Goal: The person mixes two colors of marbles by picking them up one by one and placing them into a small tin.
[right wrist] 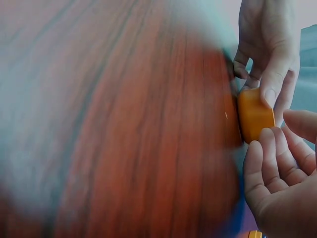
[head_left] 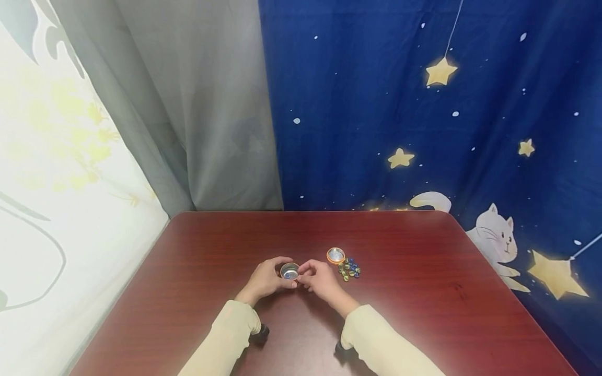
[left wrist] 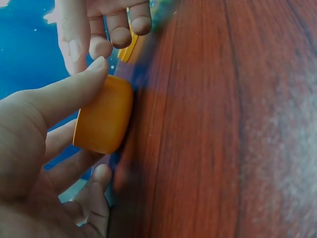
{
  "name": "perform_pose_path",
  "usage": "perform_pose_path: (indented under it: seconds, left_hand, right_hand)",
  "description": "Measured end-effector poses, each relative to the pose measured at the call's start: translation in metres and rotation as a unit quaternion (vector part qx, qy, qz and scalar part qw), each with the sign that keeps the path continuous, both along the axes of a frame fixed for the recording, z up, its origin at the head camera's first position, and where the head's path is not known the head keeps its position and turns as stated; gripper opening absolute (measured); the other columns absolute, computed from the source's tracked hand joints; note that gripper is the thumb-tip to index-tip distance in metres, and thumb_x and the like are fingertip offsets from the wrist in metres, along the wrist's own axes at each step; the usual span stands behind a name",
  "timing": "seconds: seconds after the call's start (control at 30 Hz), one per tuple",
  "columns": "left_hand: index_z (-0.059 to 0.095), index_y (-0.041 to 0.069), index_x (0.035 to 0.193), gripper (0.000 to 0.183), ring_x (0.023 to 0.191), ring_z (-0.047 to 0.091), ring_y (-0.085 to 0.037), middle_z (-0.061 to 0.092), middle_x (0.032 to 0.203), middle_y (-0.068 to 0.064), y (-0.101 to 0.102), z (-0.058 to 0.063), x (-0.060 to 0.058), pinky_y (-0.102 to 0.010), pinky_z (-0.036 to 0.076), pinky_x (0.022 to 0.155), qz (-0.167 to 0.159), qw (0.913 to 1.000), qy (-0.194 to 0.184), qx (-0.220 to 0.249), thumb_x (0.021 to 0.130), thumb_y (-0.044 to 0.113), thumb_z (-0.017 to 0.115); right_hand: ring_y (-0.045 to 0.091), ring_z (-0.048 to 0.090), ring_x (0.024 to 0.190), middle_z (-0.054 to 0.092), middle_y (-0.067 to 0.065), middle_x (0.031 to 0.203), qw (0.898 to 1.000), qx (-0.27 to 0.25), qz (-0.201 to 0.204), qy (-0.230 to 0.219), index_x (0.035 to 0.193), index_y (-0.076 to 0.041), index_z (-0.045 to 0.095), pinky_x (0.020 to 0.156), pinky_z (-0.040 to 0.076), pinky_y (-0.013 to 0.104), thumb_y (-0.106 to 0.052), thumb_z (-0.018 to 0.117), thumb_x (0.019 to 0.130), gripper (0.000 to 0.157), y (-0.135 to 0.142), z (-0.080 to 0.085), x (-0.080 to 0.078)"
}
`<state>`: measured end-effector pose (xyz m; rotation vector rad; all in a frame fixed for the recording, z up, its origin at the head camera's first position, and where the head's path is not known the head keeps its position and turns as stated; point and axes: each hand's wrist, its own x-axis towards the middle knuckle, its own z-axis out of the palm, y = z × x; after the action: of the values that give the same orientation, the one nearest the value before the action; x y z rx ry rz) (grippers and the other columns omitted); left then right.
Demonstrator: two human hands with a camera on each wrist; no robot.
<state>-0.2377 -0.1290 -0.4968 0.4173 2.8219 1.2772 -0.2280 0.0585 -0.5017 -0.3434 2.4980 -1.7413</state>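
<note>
A small round tin point(head_left: 288, 267), orange outside and silvery inside, stands on the table with a blue marble point(head_left: 287, 275) in it. My left hand point(head_left: 266, 279) holds it by the side, thumb along the near wall and fingers round the far one; the left wrist view shows the thumb on the tin's orange wall point(left wrist: 106, 116). At the tin's right rim is my right hand point(head_left: 321, 282), its fingertips right by the edge. In the right wrist view those fingers point(right wrist: 267, 153) are loosely bent, the thumb stands apart from them, and nothing shows between.
Right of the hands lies an orange-rimmed lid point(head_left: 336, 255), its silvery inside facing up. Several glass marbles point(head_left: 348, 267), blue and yellow-green, lie in a cluster against it. The red-brown wooden table point(head_left: 226, 240) ends at grey and blue curtains point(head_left: 357, 104) behind.
</note>
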Motion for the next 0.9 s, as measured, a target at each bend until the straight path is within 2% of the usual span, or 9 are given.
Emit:
perform_pose_path:
  seconds: [0.2,0.37,0.63,0.9]
  left_hand:
    - [0.068,0.016,0.119,0.062,0.087,0.062,-0.016,0.069,0.101,-0.001,0.002,0.0,0.0,-0.042,0.047,0.079,0.009,0.9999,-0.003,-0.009,0.064,0.031,0.092]
    - [0.068,0.018,0.117,0.06,0.086,0.062,-0.016,0.069,0.099,0.0,0.002,0.001,0.0,-0.041,0.048,0.078,0.013,0.9999,-0.007,-0.006,0.064,0.03,0.092]
    - [0.068,0.016,0.117,0.06,0.084,0.062,-0.016,0.069,0.098,-0.001,0.001,-0.001,-0.001,-0.04,0.048,0.076,0.002,1.0,0.005,-0.005,0.063,0.029,0.092]
    - [0.068,0.016,0.117,0.061,0.085,0.062,-0.016,0.069,0.098,-0.001,-0.001,-0.001,-0.001,-0.04,0.048,0.077,0.002,1.0,0.003,-0.001,0.063,0.03,0.092]
  right_hand:
    - [0.016,0.062,0.057,0.064,0.0,0.068,1.0,0.021,-0.002,0.005,0.09,-0.004,0.068,0.051,0.051,0.031,-0.004,0.074,0.082,0.01,0.01,-0.002,0.001]
    - [0.016,0.061,0.058,0.064,0.001,0.068,1.0,0.02,0.007,0.002,0.092,-0.003,0.067,0.051,0.051,0.03,-0.003,0.073,0.083,0.011,0.017,-0.003,0.001]
    - [0.016,0.058,0.055,0.06,0.002,0.066,1.0,0.003,0.016,-0.006,0.093,0.001,0.065,0.046,0.05,0.031,0.0,0.072,0.082,0.013,0.024,-0.002,0.004]
    - [0.014,0.058,0.056,0.061,0.001,0.067,1.0,0.017,0.019,-0.01,0.093,-0.001,0.065,0.048,0.05,0.031,-0.002,0.073,0.083,0.013,0.029,-0.002,0.005]
